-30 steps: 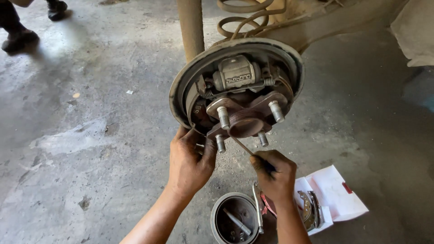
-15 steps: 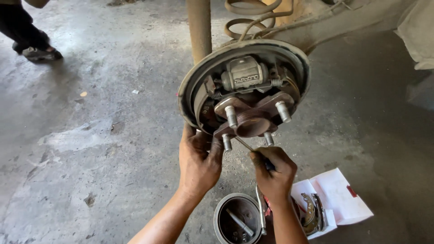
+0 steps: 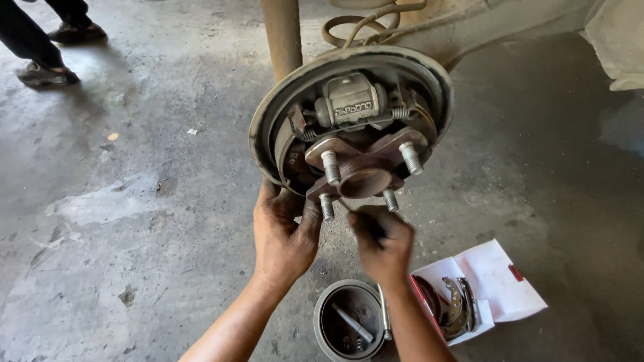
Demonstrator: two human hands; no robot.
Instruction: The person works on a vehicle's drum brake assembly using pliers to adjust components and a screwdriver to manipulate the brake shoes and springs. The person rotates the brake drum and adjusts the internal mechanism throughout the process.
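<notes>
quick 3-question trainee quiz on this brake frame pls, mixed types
1. True or false: the left hand touches the lower edge of the brake assembly.
2. What lies in the open white box on the floor? A) brake shoes B) a hammer C) gloves
3. Fill in: the round metal drum on the floor sits just left of the right ____.

Key: 1 true. 2 A, curved brake shoes. 3 forearm; the right hand is blurred, closed on a thin tool just under the wheel hub with its studs.

Stained concrete floor (image 3: 121, 221), round metal tin (image 3: 349, 325), open white box (image 3: 493, 285)
</notes>
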